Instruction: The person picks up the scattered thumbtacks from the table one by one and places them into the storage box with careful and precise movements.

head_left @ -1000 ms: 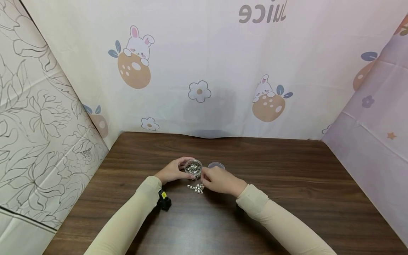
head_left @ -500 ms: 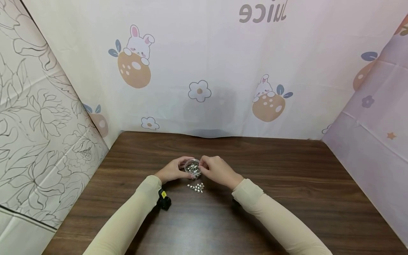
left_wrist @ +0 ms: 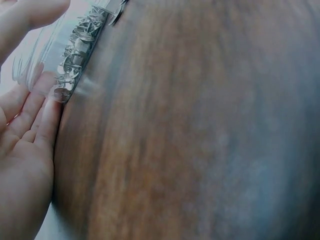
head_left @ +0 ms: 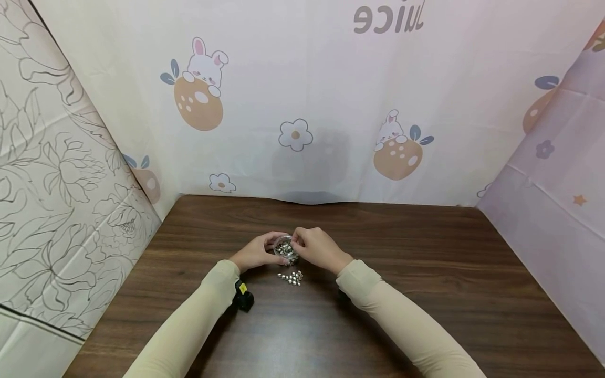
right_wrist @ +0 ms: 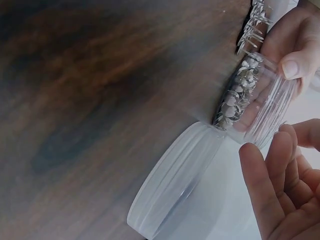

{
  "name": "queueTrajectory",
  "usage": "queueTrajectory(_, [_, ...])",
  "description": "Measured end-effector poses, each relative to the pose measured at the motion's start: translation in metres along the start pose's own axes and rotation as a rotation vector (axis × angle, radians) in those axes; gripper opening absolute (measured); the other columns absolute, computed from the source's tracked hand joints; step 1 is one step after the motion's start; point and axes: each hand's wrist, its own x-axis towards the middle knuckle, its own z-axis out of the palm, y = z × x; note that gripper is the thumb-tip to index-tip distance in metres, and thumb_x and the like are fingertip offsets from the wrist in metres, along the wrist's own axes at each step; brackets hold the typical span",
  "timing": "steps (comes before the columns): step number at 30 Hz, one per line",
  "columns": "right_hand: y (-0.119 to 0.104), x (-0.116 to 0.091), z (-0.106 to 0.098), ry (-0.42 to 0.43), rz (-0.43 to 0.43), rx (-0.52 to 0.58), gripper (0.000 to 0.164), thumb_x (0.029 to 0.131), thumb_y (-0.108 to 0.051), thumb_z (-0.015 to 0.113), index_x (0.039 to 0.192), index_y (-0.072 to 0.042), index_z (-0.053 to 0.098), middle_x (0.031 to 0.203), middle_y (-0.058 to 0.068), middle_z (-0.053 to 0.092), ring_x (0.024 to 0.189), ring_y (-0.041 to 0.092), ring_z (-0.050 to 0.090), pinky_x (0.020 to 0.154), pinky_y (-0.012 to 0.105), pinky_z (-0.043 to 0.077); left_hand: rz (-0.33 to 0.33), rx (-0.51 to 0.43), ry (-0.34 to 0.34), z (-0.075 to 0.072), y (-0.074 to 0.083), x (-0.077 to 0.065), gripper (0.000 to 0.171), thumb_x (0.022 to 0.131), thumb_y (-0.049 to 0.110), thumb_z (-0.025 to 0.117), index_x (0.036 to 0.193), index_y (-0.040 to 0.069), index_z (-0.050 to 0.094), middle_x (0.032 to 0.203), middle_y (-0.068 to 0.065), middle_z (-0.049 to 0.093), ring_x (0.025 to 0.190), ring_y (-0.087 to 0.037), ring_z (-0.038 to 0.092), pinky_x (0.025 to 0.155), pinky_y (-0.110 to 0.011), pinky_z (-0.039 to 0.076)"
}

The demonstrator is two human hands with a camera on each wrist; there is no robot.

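Note:
A clear round jar (right_wrist: 272,110) stands on the table with silver thumbtacks (right_wrist: 237,92) in its bottom. In the head view, my left hand (head_left: 255,254) grips it from the left, thumb near the front and fingers behind. My right hand (head_left: 321,249) is at the jar's right rim. Its thumb and forefinger meet in a pinch, with a tiny bit of a thumbtack (right_wrist: 283,123) seeming to show at the tips; the other fingers are loosely bent. Just in front of the jar lies a small pile of loose thumbtacks (head_left: 292,278).
Beside the jar, a clear round lid (right_wrist: 175,185) lies on the table, hidden behind my right hand in the head view. The brown wooden table (head_left: 425,273) ends at a printed curtain (head_left: 340,94) behind. A black wrist camera (head_left: 244,299) sits under my left sleeve.
My right hand has moved away from me and slightly left, from beside the loose pile up to the jar's rim, covering the lid. The left hand and jar stay put.

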Motion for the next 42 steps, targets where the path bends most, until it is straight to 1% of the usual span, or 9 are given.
queueTrajectory(5, [-0.001, -0.002, 0.000, -0.022, 0.018, 0.007, 0.015, 0.094, -0.022, 0.055, 0.102, -0.012, 0.061, 0.064, -0.008, 0.056, 0.042, 0.004, 0.043, 0.043, 0.022, 0.041, -0.008, -0.010, 0.001, 0.001, 0.003, -0.001, 0.067, 0.078, 0.017, 0.076, 0.137, 0.012, 0.045, 0.130, -0.011, 0.053, 0.116, -0.024, 0.049, 0.100, -0.050, 0.039])
queueTrajectory(8, [-0.001, -0.004, -0.001, -0.028, 0.014, 0.020, 0.016, 0.094, -0.022, 0.054, 0.105, -0.012, 0.060, 0.060, -0.006, 0.054, 0.041, 0.004, 0.040, 0.042, 0.022, 0.038, -0.005, -0.021, 0.004, 0.002, 0.001, 0.000, 0.067, 0.077, 0.016, 0.076, 0.136, 0.012, 0.045, 0.129, -0.011, 0.054, 0.116, -0.024, 0.049, 0.100, -0.050, 0.039])
queueTrajectory(11, [-0.001, -0.008, -0.003, -0.031, 0.003, 0.027, 0.014, 0.094, -0.021, 0.053, 0.103, -0.013, 0.060, 0.059, -0.005, 0.054, 0.040, 0.004, 0.039, 0.042, 0.022, 0.037, 0.004, -0.025, 0.006, 0.001, 0.000, 0.001, 0.068, 0.077, 0.015, 0.076, 0.137, 0.011, 0.044, 0.128, -0.012, 0.055, 0.115, -0.024, 0.050, 0.099, -0.050, 0.039])
queueTrajectory(16, [0.000, -0.016, -0.004, -0.054, -0.028, 0.027, 0.010, 0.093, -0.019, 0.053, 0.098, -0.014, 0.060, 0.065, -0.008, 0.058, 0.045, 0.003, 0.044, 0.045, 0.023, 0.043, 0.010, -0.021, -0.002, 0.001, -0.001, 0.001, 0.070, 0.077, 0.016, 0.077, 0.138, 0.010, 0.043, 0.128, -0.015, 0.055, 0.114, -0.024, 0.050, 0.098, -0.050, 0.041])
queueTrajectory(20, [0.000, -0.024, -0.005, -0.096, -0.040, 0.030, 0.007, 0.092, -0.019, 0.054, 0.094, -0.016, 0.060, 0.068, -0.010, 0.059, 0.049, 0.003, 0.047, 0.048, 0.024, 0.045, 0.011, -0.014, 0.002, 0.001, -0.001, 0.001, 0.070, 0.077, 0.016, 0.077, 0.138, 0.010, 0.043, 0.128, -0.015, 0.054, 0.115, -0.024, 0.050, 0.098, -0.049, 0.041])
queueTrajectory(26, [0.000, -0.032, -0.004, -0.163, -0.104, -0.007, 0.004, 0.091, -0.018, 0.057, 0.089, -0.015, 0.060, 0.062, -0.011, 0.056, 0.052, 0.001, 0.046, 0.052, 0.022, 0.045, 0.021, -0.017, -0.012, 0.000, -0.003, 0.001, 0.071, 0.078, 0.015, 0.076, 0.139, 0.006, 0.041, 0.130, -0.016, 0.053, 0.118, -0.025, 0.048, 0.099, -0.050, 0.040])
queueTrajectory(31, [0.000, -0.036, -0.002, -0.200, -0.130, -0.013, 0.006, 0.089, -0.016, 0.059, 0.087, -0.011, 0.060, 0.059, -0.009, 0.052, 0.049, 0.001, 0.043, 0.049, 0.021, 0.042, 0.032, -0.019, -0.015, 0.000, -0.002, 0.001, 0.070, 0.078, 0.014, 0.076, 0.139, 0.006, 0.041, 0.130, -0.018, 0.053, 0.118, -0.027, 0.048, 0.099, -0.051, 0.040])
queueTrajectory(36, [0.000, -0.038, 0.000, -0.217, -0.134, -0.011, 0.007, 0.091, -0.015, 0.058, 0.089, -0.009, 0.062, 0.059, -0.009, 0.051, 0.048, 0.001, 0.041, 0.048, 0.021, 0.041, 0.031, -0.021, -0.010, 0.000, -0.004, 0.002, 0.070, 0.077, 0.014, 0.076, 0.138, 0.008, 0.043, 0.128, -0.018, 0.054, 0.116, -0.025, 0.050, 0.098, -0.050, 0.040])
queueTrajectory(42, [0.001, -0.035, 0.004, -0.208, -0.141, -0.022, 0.004, 0.089, -0.012, 0.060, 0.089, -0.010, 0.064, 0.060, -0.009, 0.053, 0.049, 0.000, 0.042, 0.049, 0.020, 0.042, 0.030, -0.025, -0.003, 0.000, -0.005, 0.002, 0.070, 0.076, 0.015, 0.077, 0.138, 0.010, 0.043, 0.128, -0.017, 0.055, 0.115, -0.025, 0.050, 0.099, -0.050, 0.040])
